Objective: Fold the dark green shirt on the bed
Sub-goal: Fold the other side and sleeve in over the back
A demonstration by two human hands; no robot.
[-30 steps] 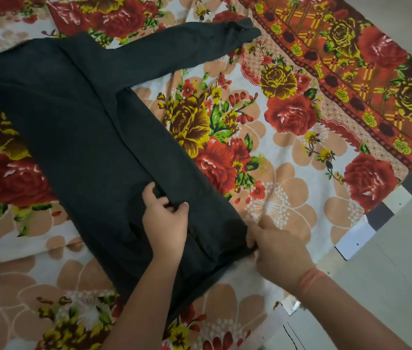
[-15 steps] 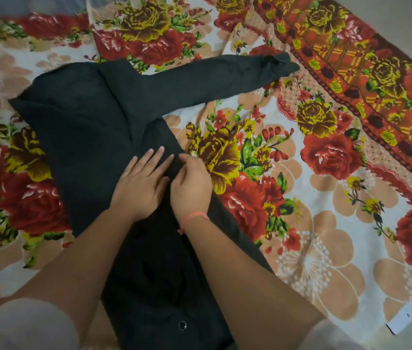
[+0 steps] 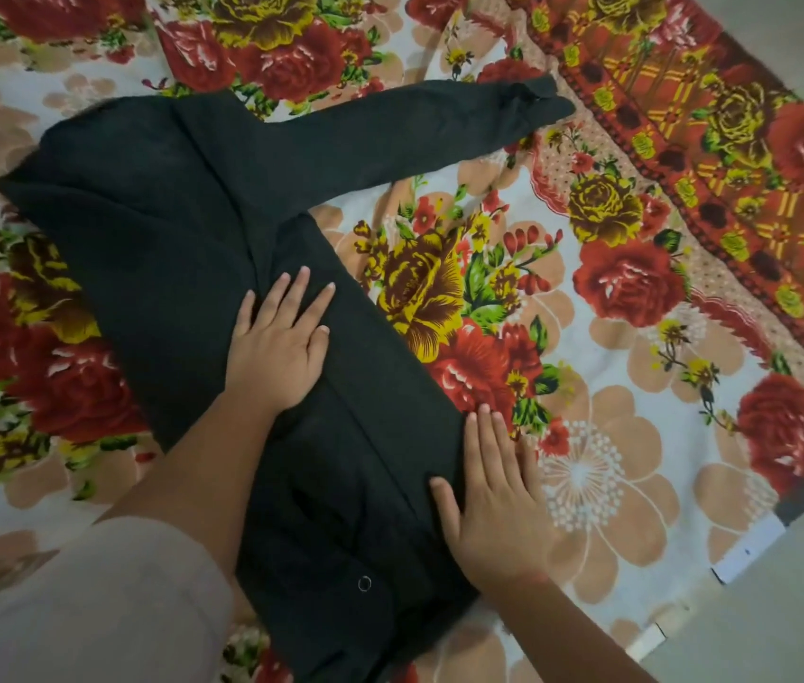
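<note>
Head view: part-folded dark green shirt [image 3: 153, 199]

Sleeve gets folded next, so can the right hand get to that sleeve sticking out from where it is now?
Probably yes. The right hand lies flat at the dark green shirt's near edge, holding nothing, and only bare bedsheet lies between it and the sleeve.

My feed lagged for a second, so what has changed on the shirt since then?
Both hands let go of the hem they were pinching. The left hand moved up and lies flat on the dark green shirt; the right hand moved up, then back down to its right edge, fingers spread. The sleeve stays unfolded on the bedsheet.
</note>
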